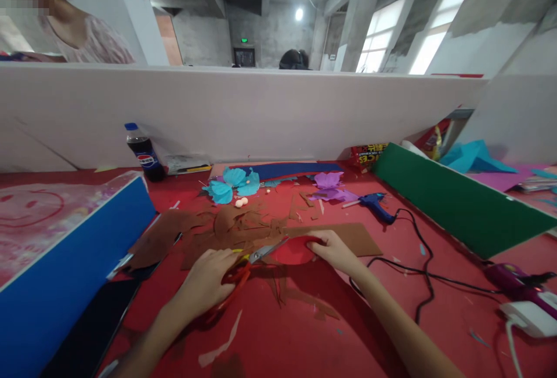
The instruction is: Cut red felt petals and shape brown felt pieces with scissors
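Note:
In my left hand (213,276) is a pair of scissors (260,254) with orange and yellow handles, the fingers wrapped through the loops. Its blades reach the left edge of a red piece of paper (293,252), rounded in outline. My right hand (329,249) pinches that paper at its right side between thumb and fingers. Behind the red piece lies a brown sheet (354,237), and brown paper scraps (243,221) are heaped to its left. Part of the scissor handles is hidden behind my left hand.
A blue glue gun (378,207) with a black cord lies right. Blue paper petals (234,185) and purple petals (328,185) lie behind the scraps. A cola bottle (146,155) stands back left. Blue (82,244) and green (456,201) dividers flank the table. A power strip (517,288) sits right.

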The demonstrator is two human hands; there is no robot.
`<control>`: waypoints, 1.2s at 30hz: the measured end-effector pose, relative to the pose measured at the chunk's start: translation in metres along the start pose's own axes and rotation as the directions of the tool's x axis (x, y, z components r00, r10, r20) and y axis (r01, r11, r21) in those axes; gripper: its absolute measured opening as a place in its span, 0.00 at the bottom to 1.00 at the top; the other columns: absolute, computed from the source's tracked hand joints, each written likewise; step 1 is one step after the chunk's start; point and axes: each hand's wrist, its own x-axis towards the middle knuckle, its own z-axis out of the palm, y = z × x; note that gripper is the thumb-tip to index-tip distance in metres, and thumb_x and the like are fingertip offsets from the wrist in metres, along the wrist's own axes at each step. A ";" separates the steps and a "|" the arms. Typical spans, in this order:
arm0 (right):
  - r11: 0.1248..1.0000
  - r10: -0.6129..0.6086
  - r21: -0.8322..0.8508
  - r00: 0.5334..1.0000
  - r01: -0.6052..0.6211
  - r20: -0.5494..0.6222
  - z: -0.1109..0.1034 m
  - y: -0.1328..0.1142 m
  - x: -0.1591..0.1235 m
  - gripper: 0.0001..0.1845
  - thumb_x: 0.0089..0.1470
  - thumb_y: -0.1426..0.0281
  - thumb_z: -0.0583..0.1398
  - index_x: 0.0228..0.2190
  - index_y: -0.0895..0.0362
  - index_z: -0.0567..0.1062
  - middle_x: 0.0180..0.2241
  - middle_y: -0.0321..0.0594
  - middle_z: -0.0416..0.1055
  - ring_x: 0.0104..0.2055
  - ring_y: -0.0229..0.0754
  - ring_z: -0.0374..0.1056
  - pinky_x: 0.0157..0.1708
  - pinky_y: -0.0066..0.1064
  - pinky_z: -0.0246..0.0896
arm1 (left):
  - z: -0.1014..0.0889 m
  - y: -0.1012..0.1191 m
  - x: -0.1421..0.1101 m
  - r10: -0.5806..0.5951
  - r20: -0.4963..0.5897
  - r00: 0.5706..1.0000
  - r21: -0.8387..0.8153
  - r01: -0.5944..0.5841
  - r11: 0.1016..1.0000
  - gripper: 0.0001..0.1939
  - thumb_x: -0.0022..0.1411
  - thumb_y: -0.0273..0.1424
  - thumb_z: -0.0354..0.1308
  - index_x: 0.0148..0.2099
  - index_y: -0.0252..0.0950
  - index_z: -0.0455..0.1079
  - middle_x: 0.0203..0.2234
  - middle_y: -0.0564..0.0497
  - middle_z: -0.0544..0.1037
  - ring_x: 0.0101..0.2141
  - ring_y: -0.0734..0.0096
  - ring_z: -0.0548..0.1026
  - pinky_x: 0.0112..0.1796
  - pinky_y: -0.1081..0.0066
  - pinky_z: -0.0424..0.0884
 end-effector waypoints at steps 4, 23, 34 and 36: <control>1.000 0.006 -0.003 1.000 -0.006 -0.005 0.000 -0.001 0.000 0.12 0.44 0.73 0.50 0.27 0.61 0.73 0.22 0.34 0.68 0.22 0.34 0.63 0.23 0.23 0.59 | 0.000 0.000 0.000 -0.005 0.006 1.000 -0.004 0.005 1.000 0.12 0.54 0.30 0.50 0.42 0.40 0.66 0.35 0.51 0.72 0.35 0.67 0.67 0.36 0.69 0.58; 0.998 0.016 0.061 1.000 -0.015 -0.006 0.004 0.003 0.002 0.10 0.44 0.72 0.51 0.26 0.61 0.72 0.21 0.34 0.66 0.22 0.34 0.62 0.23 0.24 0.60 | 0.001 0.003 0.001 -0.043 -0.006 0.999 0.020 0.043 0.999 0.10 0.56 0.34 0.48 0.39 0.39 0.67 0.33 0.50 0.72 0.34 0.66 0.68 0.35 0.69 0.59; 0.999 0.013 0.038 1.000 -0.012 -0.010 0.005 0.000 0.001 0.11 0.44 0.71 0.51 0.26 0.60 0.72 0.22 0.34 0.67 0.21 0.34 0.62 0.23 0.24 0.60 | 0.005 -0.001 0.000 -0.038 -0.002 0.999 0.016 0.038 0.999 0.13 0.54 0.36 0.51 0.41 0.39 0.66 0.38 0.49 0.72 0.36 0.65 0.68 0.37 0.68 0.60; 0.999 0.002 0.032 1.000 -0.002 -0.014 0.004 -0.002 0.000 0.11 0.44 0.72 0.51 0.25 0.60 0.72 0.22 0.34 0.67 0.22 0.34 0.62 0.23 0.24 0.59 | 0.005 0.000 0.000 -0.032 -0.003 0.999 0.013 0.032 0.999 0.12 0.53 0.35 0.51 0.41 0.40 0.66 0.38 0.50 0.72 0.36 0.65 0.68 0.37 0.68 0.59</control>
